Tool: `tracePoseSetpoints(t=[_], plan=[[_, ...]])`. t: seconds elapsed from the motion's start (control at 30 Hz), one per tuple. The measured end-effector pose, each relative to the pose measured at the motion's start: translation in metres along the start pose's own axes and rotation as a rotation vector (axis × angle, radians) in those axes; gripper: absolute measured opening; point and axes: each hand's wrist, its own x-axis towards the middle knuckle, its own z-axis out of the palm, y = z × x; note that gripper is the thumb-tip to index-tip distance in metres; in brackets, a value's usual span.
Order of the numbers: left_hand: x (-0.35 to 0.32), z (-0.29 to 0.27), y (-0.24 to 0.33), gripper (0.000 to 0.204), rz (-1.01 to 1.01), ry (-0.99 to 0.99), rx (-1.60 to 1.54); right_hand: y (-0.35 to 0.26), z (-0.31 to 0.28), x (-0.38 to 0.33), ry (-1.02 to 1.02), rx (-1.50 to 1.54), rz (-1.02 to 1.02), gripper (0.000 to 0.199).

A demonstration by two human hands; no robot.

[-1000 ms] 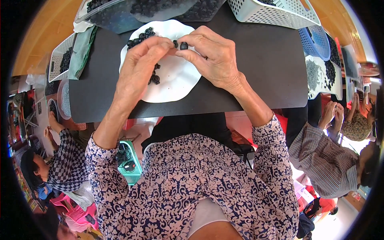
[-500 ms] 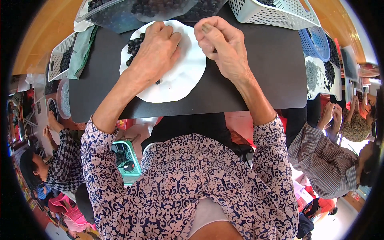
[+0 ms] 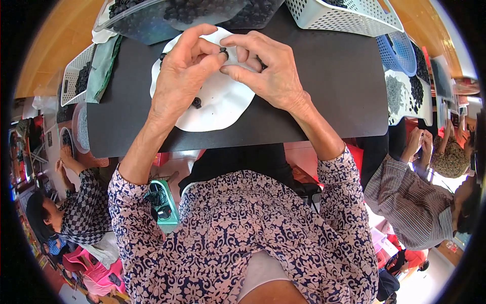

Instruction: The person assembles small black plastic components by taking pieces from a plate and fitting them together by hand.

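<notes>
Above a white wavy-edged plate, my two hands are close together. My left hand pinches a small round black piece between thumb and fingers. Facing it, my right hand is curled, its thumb and index finger reaching toward that piece. Another small black piece is tucked among the right hand's bent fingers. One loose black piece lies on the plate below my left wrist. More black pieces at the plate's left are mostly hidden behind my left hand.
A clear tub of black pieces stands at the table's far edge. Beside it are a white perforated basket and a blue basket. A greenish cloth hangs at the left. Other people sit on both sides.
My left hand has lifted from the black pieces on the plate and turned, now showing one in its fingertips. My right hand has moved left and opened somewhat toward it.
</notes>
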Motion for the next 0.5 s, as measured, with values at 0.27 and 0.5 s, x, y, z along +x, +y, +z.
tracePoseSetpoints(t=[0.27,0.5], plan=[[-0.002,-0.001,-0.001,0.038,-0.019,-0.041,0.043,0.003,0.004,-0.002,0.039,-0.044,-0.134,0.026],[0.009,-0.027,0.002,0.019,0.387,0.080,0.729,0.006,0.005,-0.003,0.055,0.027,-0.094,0.024]])
